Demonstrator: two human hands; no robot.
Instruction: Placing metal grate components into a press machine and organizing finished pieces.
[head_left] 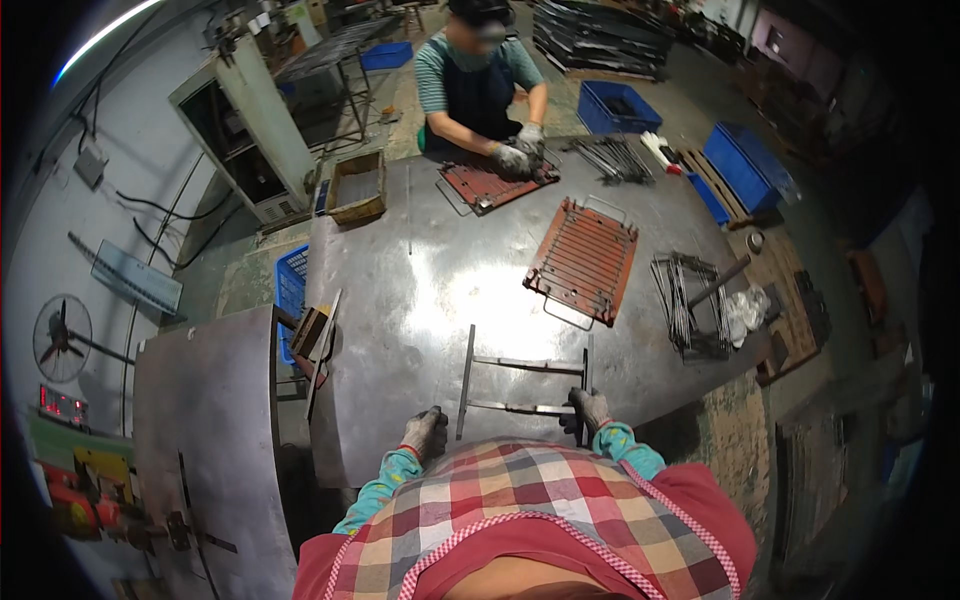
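Apparently, the metal frame, clasped by fingers of the right hand, is pieced together, its fixing unconfirmed; what is held in the curled left hand cannot be told.

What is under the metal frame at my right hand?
Through the gaps in the metal frame, the table shows as shiny grey metal. Whatever lies directly beneath the bars is covered, and your right hand hides part of the right bar.
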